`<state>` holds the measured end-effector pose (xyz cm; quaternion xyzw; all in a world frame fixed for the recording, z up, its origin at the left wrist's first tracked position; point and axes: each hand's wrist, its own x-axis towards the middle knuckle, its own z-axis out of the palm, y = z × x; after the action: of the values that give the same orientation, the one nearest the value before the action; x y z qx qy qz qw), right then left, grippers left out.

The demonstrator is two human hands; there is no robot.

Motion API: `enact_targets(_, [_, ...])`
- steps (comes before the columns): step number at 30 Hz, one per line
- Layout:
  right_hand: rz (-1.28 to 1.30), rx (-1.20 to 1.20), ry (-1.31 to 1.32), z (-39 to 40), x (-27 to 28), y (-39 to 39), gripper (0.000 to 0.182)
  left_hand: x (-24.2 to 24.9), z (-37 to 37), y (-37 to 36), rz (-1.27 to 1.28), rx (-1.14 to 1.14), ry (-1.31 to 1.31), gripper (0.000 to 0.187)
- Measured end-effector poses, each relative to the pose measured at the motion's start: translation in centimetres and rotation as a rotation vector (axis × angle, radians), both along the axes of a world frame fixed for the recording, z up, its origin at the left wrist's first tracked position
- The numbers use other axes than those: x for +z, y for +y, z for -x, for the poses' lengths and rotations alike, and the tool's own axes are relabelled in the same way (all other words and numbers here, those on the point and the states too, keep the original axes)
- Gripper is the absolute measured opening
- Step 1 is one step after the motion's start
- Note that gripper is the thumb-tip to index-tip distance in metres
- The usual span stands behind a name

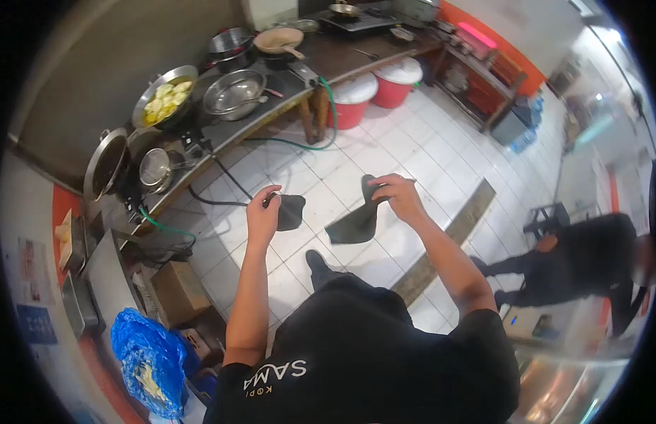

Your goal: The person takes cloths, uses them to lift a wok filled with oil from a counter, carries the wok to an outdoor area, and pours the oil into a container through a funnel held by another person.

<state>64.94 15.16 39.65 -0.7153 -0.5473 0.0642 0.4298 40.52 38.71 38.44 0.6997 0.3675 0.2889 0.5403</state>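
Left hand [261, 210]: fingers pinched nearly together on dark cloth [292, 213], held over floor [406, 150], beyond worktop [331, 61] front edge. Right hand [399, 194]: fingers gripping upper end of second dark cloth [355, 225], wider end hanging. Wok [141, 112] near worktop's back edge.

Fisheye edges curve around a brightly lit floor [427, 141].

White lettering [275, 378] on the wearer's black shirt [384, 346], upside down in view: "KOPI" and "SAMA". Paper sheet [33, 266] and blue sign [37, 324] on left wall carry print, too small to read.
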Motion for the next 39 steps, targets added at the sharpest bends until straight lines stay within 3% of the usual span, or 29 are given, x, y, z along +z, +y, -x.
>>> enact_targets(3, [-0.054, 0.147, 0.069, -2.0, 1.0, 7.1, 0.041, 0.7, -1.9, 5.2, -0.06, -0.04, -0.017, 0.026])
enact_targets(6, [-0.056, 0.283, 0.242, -3.6, 1.6, 14.0, 0.042, 0.2, -3.9, 9.4, -0.298, -0.312, 0.198, 0.039])
enact_targets(7, [-0.054, 0.319, 0.247, -4.0, 1.7, 16.2, 0.042, 0.4, -4.4, 9.8, -0.296, -0.277, 0.207, 0.039])
enact_targets(10, [-0.085, 0.338, 0.3, -3.1, 2.6, 22.4, 0.045, 1.0, -5.8, 9.8, -0.42, -0.267, 0.337, 0.068])
enact_targets(12, [-0.011, 0.357, 0.611, -2.5, 2.7, 26.1, 0.039, 0.0, -6.5, 10.5, -0.479, -0.136, 0.295, 0.086])
enact_targets(15, [0.022, 0.509, 0.653, -1.4, 3.4, 30.6, 0.035, -0.3, -6.9, 11.4, -0.392, 0.07, 0.304, 0.083])
enact_targets(16, [0.072, 0.533, 0.612, -1.2, 3.3, 31.9, 0.03, -0.5, -7.2, 11.8, -0.383, 0.171, 0.291, 0.062])
enact_targets(17, [0.075, 0.555, 0.611, -1.2, 3.4, 33.0, 0.03, -0.9, -6.9, 12.6, -0.384, 0.192, 0.295, 0.062])
enact_targets(19, [0.204, 0.607, 0.597, -1.4, 3.7, 34.8, 0.028, -1.7, -6.2, 14.2, -0.41, 0.18, 0.245, 0.036])
enact_targets(22, [0.167, 0.555, 0.634, -3.7, 0.8, 38.2, 0.02, -1.5, -5.2, 16.1, -0.363, 0.14, 0.321, 0.02])
enact_targets(23, [0.174, 0.563, 0.637, -4.6, -0.5, 39.2, 0.02, -1.5, -4.7, 16.6, -0.357, 0.15, 0.325, 0.02])
enact_targets(25, [0.326, 0.301, 0.937, -6.0, -3.7, 40.8, 0.023, -1.6, -3.4, 17.7, -0.442, 0.099, 0.517, 0.019])
enact_targets(26, [0.306, 0.299, 0.929, -6.1, -4.4, 40.8, 0.032, -1.0, -2.8, 18.0, -0.393, 0.108, 0.602, 0.024])
enact_targets(30, [0.182, 0.29, 0.995, -3.1, -6.3, 41.2, 0.027, -1.3, 0.7, 20.0, -0.388, 0.065, 0.83, 0.029])
enact_targets(32, [-0.036, 0.547, 0.477, 0.4, -4.9, 40.9, 0.042, -0.7, 2.3, 20.5, -0.339, 0.048, 0.912, 0.029])
enact_targets(34, [-0.026, 0.824, 0.284, 4.5, -2.3, 40.8, 0.059, 0.8, 3.4, 20.9, -0.275, -0.026, 1.039, 0.027])
enact_targets(35, [0.071, 0.942, 0.066, 6.5, -1.7, 41.2, 0.069, 1.4, 4.0, 21.0, -0.266, -0.024, 1.046, 0.027])
enact_targets(37, [0.063, 1.012, -0.027, 10.5, -2.3, 41.6, 0.069, 2.3, 5.4, 21.2, -0.249, -0.041, 1.081, 0.027])
enact_targets(39, [0.22, 0.913, -0.189, 13.5, -3.5, 42.8, 0.063, 1.1, 7.9, 21.8, -0.246, -0.083, 1.069, 0.028])
